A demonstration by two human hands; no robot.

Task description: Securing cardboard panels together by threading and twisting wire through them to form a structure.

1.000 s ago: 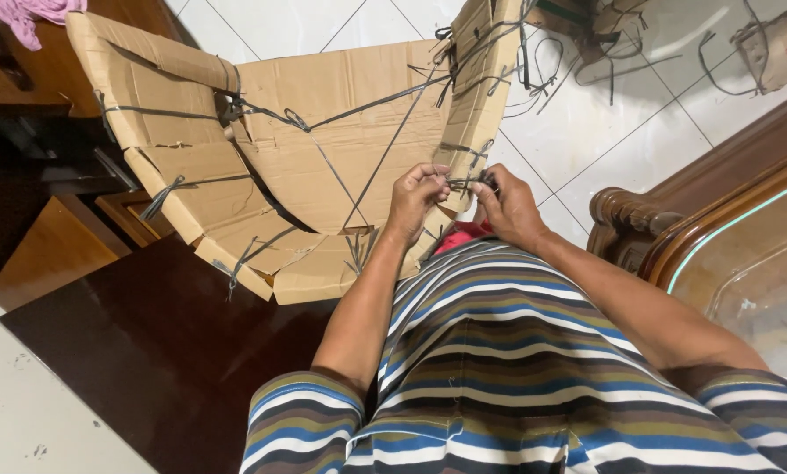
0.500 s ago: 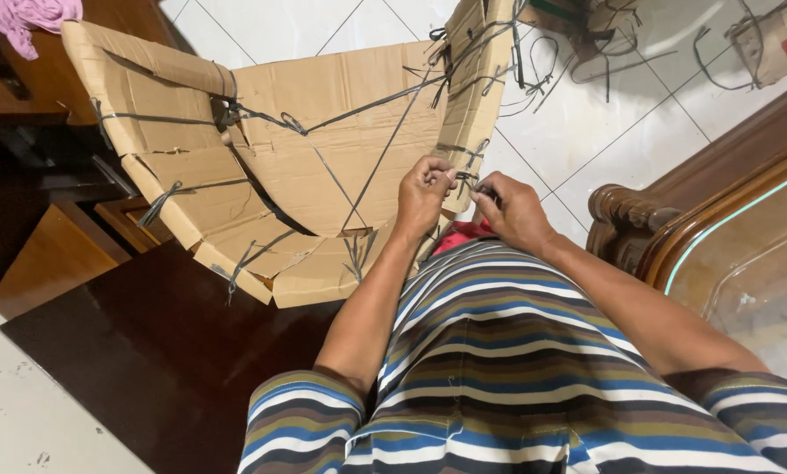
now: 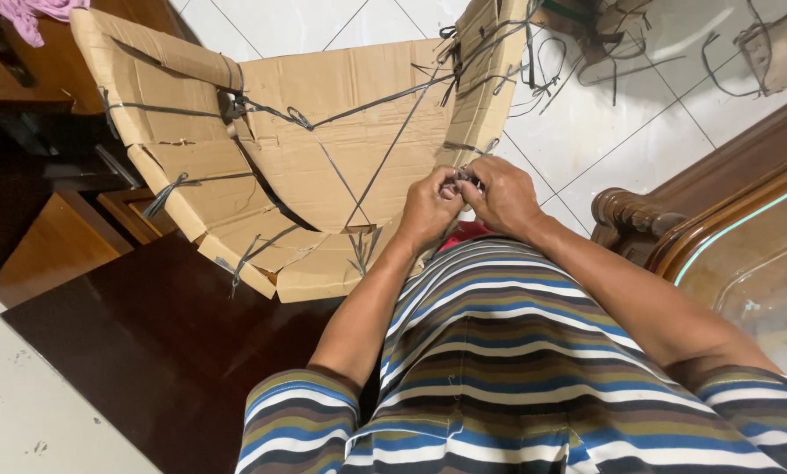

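Hands have drawn together since a moment ago: left hand (image 3: 430, 209) and right hand (image 3: 499, 195) now touch, fingers clamped on the dark strap (image 3: 385, 158) at the cardboard (image 3: 341, 149) bundle's near right edge.

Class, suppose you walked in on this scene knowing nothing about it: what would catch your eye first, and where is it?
First, the big curved cardboard shell at top centre, its panels laced together with dark straps. Next, the left hand and right hand, pressed together at the shell's lower right edge, pinching a strap end. Below them a striped shirt fills the foreground, with carved wooden furniture at right.
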